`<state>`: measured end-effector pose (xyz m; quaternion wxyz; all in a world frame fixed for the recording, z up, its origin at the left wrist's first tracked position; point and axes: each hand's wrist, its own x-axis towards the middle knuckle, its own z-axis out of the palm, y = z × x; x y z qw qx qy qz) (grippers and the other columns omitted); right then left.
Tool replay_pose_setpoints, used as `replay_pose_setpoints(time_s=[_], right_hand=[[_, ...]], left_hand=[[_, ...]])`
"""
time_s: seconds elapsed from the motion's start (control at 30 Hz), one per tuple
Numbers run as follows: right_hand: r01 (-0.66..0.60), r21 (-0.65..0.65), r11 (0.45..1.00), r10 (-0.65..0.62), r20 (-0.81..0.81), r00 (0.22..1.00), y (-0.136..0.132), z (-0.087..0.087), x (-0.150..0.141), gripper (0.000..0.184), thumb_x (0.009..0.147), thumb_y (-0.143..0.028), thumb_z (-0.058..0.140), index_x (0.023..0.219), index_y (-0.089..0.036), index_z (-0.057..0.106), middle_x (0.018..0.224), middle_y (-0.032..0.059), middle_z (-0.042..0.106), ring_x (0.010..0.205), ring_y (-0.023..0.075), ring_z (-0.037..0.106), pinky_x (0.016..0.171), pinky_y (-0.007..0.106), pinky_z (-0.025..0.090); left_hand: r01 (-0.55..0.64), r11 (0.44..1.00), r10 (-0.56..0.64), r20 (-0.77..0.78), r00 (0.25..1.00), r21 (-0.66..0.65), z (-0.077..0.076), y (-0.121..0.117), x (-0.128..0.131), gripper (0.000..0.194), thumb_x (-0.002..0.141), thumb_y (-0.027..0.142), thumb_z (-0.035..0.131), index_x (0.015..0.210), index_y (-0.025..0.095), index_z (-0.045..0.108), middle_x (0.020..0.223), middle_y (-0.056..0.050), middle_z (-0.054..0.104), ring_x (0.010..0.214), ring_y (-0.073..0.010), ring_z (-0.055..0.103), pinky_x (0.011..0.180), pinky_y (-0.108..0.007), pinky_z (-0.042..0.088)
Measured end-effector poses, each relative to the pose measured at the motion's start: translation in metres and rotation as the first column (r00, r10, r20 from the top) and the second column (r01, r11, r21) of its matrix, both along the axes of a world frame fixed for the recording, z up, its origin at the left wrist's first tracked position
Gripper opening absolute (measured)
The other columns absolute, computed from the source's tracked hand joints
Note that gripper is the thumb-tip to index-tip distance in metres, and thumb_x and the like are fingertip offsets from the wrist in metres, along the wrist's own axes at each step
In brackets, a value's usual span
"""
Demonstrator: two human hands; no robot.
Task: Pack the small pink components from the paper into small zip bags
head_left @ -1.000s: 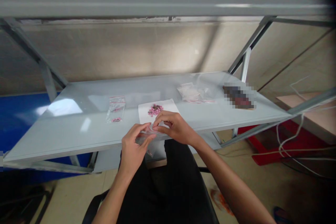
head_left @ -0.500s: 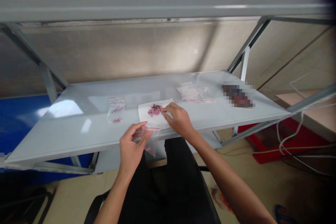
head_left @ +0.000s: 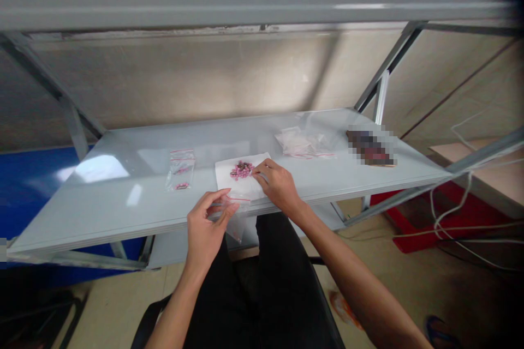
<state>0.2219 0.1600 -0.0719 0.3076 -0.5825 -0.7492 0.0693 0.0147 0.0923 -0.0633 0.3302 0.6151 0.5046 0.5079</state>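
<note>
My left hand (head_left: 208, 223) pinches a small clear zip bag (head_left: 239, 221) with a red seal line, held at the front edge of the shelf. A white paper sheet (head_left: 224, 179) lies just beyond it, bearing a heap of small pink pieces (head_left: 242, 170), bead-like, with some dark ones among them. At the heap's right side, my right hand (head_left: 278, 182) has its thumb and fingertips together. Whatever it pinches is too small to make out.
To the left lies a clear zip bag (head_left: 180, 169) with pink pieces inside. Several clear bags (head_left: 301, 143) are piled behind the right hand on the grey shelf (head_left: 102, 196). A blurred-out flat object (head_left: 370, 147) lies farther right. Metal posts (head_left: 382, 98) frame the shelf.
Both hands keep almost the same place and grip. Pink pieces seen low in the held bag earlier show less clearly now. The view has shifted very slightly.
</note>
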Motion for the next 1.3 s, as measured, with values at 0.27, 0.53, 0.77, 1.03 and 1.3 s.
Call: replay_pose_setpoints(time_s=[0.27, 0.53, 0.77, 1.03, 1.3], right_hand=[[0.069, -0.02, 0.997, -0.07, -0.028, 0.997, 0.001, 0.0, -0.001, 0.01, 0.098, -0.022, 0.062, 0.102, -0.02, 0.07, 0.103, 0.0053, 0.07, 0.093, 0.02, 0.067, 0.076, 0.027, 0.046], [0.056, -0.032, 0.998, -0.055, 0.02, 0.998, 0.001, 0.001, 0.0, 0.017, 0.099, -0.026, 0.059, 0.109, -0.023, 0.073, 0.108, 0.0075, 0.068, 0.087, 0.0203, 0.067, 0.071, 0.028, 0.046], [-0.091, 0.059, 0.994, 0.102, -0.235, 0.967, -0.005, 0.014, -0.001, 0.007, 0.096, -0.021, 0.065, 0.093, -0.019, 0.071, 0.098, 0.006, 0.071, 0.09, 0.0195, 0.066, 0.08, 0.029, 0.048], [-0.556, 0.114, 0.824, 0.552, -0.388, 0.738, -0.024, 0.034, -0.006, 0.014, 0.096, -0.032, 0.067, 0.09, -0.022, 0.076, 0.086, 0.0026, 0.069, 0.082, 0.0163, 0.062, 0.079, 0.031, 0.049], [-0.215, 0.121, 0.969, 0.242, -0.3, 0.923, -0.001, 0.019, 0.016, 0.016, 0.096, -0.025, 0.066, 0.101, -0.02, 0.08, 0.092, 0.0067, 0.072, 0.081, 0.0179, 0.066, 0.075, 0.029, 0.049]], left_hand=[[0.025, 0.999, -0.023, -0.053, 0.998, 0.04, 0.001, 0.001, -0.001, 0.026, 0.086, 0.033, 0.077, 0.111, 0.024, 0.074, 0.098, -0.002, 0.07, 0.089, -0.0171, 0.067, 0.082, -0.028, 0.056], [0.04, 0.998, -0.035, -0.095, 0.995, 0.057, 0.001, 0.0, 0.0, 0.026, 0.087, 0.033, 0.077, 0.11, 0.023, 0.074, 0.097, -0.003, 0.07, 0.09, -0.0176, 0.067, 0.083, -0.029, 0.054], [0.048, 0.997, -0.041, -0.105, 0.994, 0.064, 0.003, 0.001, 0.0, 0.027, 0.087, 0.033, 0.077, 0.112, 0.023, 0.074, 0.096, -0.002, 0.07, 0.089, -0.0176, 0.067, 0.082, -0.028, 0.054], [0.096, 0.99, -0.078, -0.161, 0.984, 0.105, 0.001, 0.001, 0.001, 0.027, 0.089, 0.034, 0.075, 0.114, 0.024, 0.073, 0.102, -0.004, 0.071, 0.093, -0.0195, 0.067, 0.081, -0.03, 0.054], [0.087, 0.992, -0.073, -0.155, 0.985, 0.089, 0.002, 0.0, 0.0, 0.026, 0.089, 0.031, 0.075, 0.114, 0.023, 0.074, 0.098, -0.004, 0.07, 0.091, -0.0192, 0.067, 0.08, -0.029, 0.053]])
